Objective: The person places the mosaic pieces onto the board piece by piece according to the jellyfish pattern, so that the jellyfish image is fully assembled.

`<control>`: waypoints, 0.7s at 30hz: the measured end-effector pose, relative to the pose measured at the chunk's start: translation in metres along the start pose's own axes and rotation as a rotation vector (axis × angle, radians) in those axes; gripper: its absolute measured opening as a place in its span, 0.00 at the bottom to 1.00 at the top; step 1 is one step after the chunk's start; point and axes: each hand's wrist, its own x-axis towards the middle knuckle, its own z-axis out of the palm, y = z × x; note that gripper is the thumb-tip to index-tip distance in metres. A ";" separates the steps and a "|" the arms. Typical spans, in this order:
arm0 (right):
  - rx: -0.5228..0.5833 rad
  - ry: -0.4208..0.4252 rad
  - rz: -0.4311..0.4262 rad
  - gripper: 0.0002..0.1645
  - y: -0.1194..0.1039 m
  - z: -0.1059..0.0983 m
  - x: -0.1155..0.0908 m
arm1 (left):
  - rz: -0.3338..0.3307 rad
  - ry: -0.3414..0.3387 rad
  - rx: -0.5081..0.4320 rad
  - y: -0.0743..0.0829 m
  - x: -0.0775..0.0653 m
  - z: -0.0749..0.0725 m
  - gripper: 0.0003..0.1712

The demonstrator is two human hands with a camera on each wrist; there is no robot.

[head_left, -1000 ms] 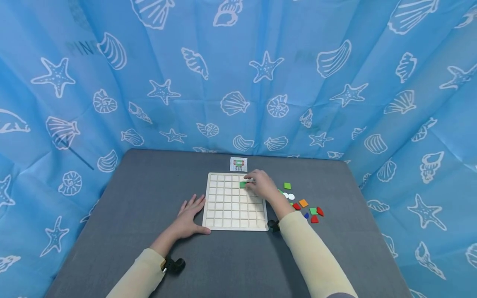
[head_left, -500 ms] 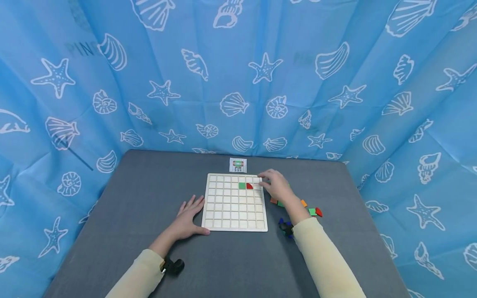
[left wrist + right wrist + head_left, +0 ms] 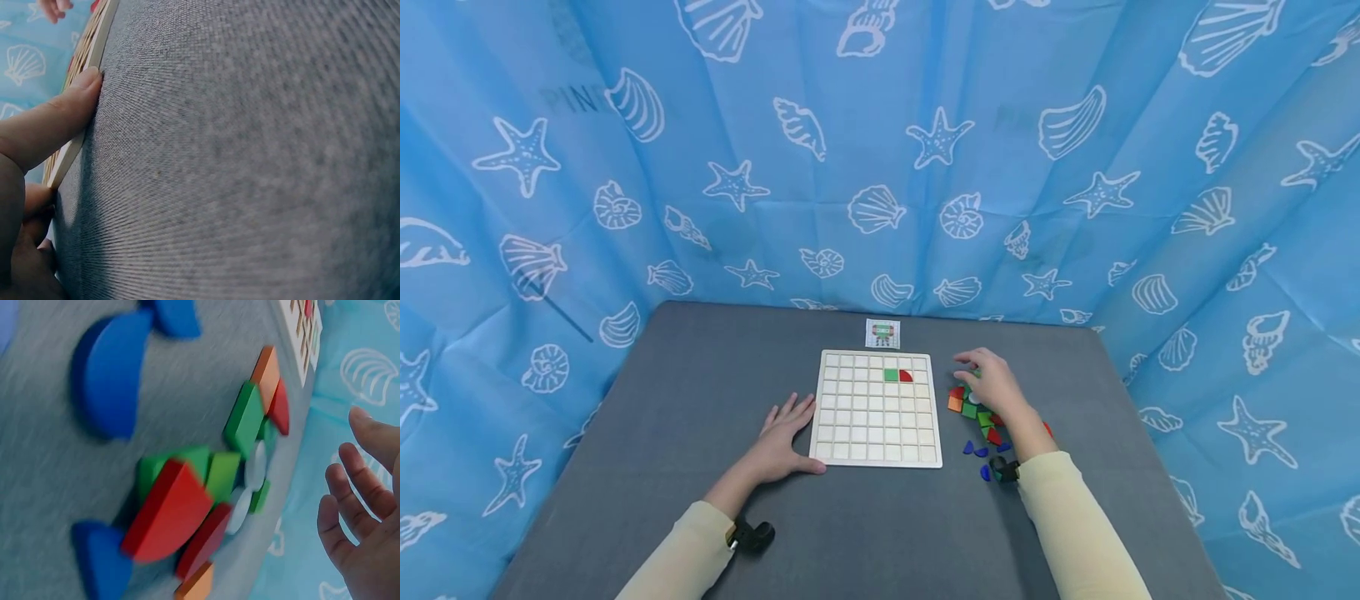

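Observation:
A pale wooden grid board [image 3: 850, 427] lies on the table, with a green square tile [image 3: 891, 375] and a red quarter-round tile [image 3: 906, 376] side by side in its second row from the far edge. My left hand [image 3: 782, 446] spreads around the board's near left corner. In the left wrist view its thumb [image 3: 78, 100] touches the near edge. Off the board's right side, my right hand [image 3: 996, 383] is raised over the loose pieces, holding nothing, fingers slightly bent. Beneath it are green tiles [image 3: 245, 419], a red quarter-round piece [image 3: 169, 515] and white discs [image 3: 239, 509].
Blue half-round pieces [image 3: 112, 375] lie nearer than the pile, close to the right wrist. An orange tile [image 3: 955, 403] sits at the pile's left side. Beyond the board is a small printed pattern card [image 3: 882, 333]. A blue shell-print curtain [image 3: 880, 167] hangs behind the table.
My right hand has left the red tile on the board, beside the green one, and moved right to above the loose pieces. The left hand has stayed at the board's corner.

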 end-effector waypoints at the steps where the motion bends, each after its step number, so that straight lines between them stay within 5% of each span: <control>1: -0.001 0.002 0.010 0.21 0.003 -0.001 -0.001 | 0.001 0.002 -0.006 0.000 0.000 0.000 0.69; 21: -0.017 -0.112 0.145 0.22 0.046 -0.011 0.003 | 0.001 0.013 -0.003 0.000 0.002 0.002 0.69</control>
